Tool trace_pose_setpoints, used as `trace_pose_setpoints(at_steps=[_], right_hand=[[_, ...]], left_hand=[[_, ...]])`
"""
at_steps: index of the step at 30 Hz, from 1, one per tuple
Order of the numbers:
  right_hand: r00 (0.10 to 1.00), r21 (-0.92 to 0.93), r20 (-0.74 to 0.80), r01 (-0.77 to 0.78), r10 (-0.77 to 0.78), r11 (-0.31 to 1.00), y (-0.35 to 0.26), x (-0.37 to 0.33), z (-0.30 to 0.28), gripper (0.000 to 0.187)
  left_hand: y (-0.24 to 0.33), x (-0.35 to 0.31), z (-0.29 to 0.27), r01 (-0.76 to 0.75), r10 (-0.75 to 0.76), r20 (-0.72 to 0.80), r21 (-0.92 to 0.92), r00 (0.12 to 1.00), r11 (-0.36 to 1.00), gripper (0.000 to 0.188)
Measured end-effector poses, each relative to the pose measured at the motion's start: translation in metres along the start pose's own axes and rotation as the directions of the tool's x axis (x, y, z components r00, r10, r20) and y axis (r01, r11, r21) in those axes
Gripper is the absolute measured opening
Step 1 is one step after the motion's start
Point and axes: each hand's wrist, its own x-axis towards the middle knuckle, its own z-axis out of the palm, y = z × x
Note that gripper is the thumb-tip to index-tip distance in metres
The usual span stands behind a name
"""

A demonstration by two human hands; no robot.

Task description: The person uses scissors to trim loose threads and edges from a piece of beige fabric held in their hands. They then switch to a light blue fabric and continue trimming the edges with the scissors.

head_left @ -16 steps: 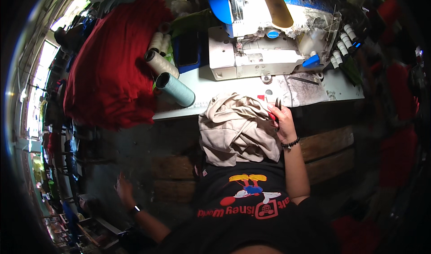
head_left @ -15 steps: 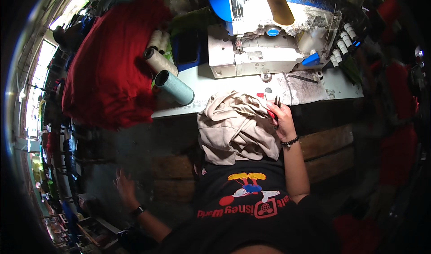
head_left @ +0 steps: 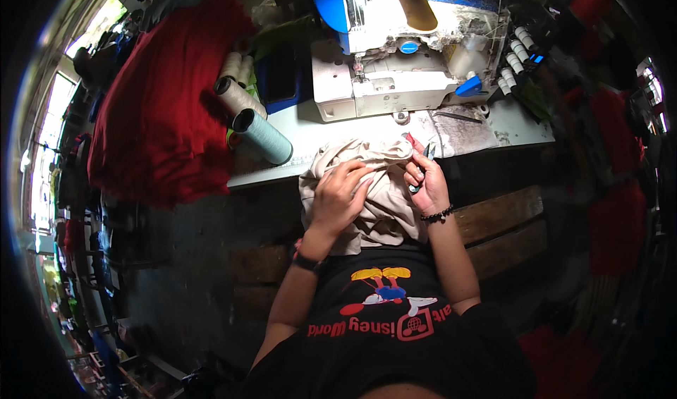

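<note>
A bundle of beige cloth (head_left: pixel 384 212) lies bunched in my lap and against the table's front edge. My left hand (head_left: pixel 338 198) is on top of it, fingers bent and closed on a fold. At the bundle's right side, my right hand (head_left: pixel 429 184) is closed around small dark thread snips (head_left: pixel 427 158), whose tips point up and away. Its fingertips also touch the cloth's upper right edge, where a small red piece (head_left: pixel 410 139) shows; whether it is a tag or part of the cloth I cannot tell.
A white and blue sewing machine (head_left: pixel 402 92) stands on the white table (head_left: pixel 303 161) ahead. To its left are a teal thread cone (head_left: pixel 264 138), a cream cone (head_left: pixel 240 97) and a large red fabric heap (head_left: pixel 159 110). A wooden bench (head_left: pixel 504 219) is at the right, below the table.
My left hand has come from the lower left onto the beige cloth. The right hand has shifted slightly left, still holding the snips, and its fingers have turned inward to the cloth's edge.
</note>
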Motion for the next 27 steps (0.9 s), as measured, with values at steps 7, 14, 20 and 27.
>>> trace_pose_setpoints(at_steps=[7, 14, 20, 27], right_hand=[[0.997, -0.014, -0.075, 0.009, -0.01, 1.0, -0.002, -0.006, 0.008, 0.04], [0.988, -0.284, -0.049, 0.129, -0.149, 0.95, 0.002, -0.012, 0.02, 0.042], [0.927, -0.667, 0.16, 0.356, -0.34, 0.655, 0.001, -0.002, 0.04, 0.029], [0.883, -0.762, 0.47, 0.418, -0.023, 0.495, 0.0, -0.003, 0.098, 0.019]], left_hand=[[-0.019, 0.016, 0.039, 0.013, -0.002, -0.07, 0.147, 0.998, 0.989, 0.03], [-0.019, 0.024, 0.036, -0.017, 0.029, -0.064, 0.192, 0.998, 0.981, 0.027], [-0.003, 0.042, -0.001, 0.103, -0.118, -0.05, -0.231, 0.992, 0.967, 0.013], [0.048, 0.057, -0.103, 0.26, -0.198, 0.201, -0.902, 0.959, 0.344, 0.017]])
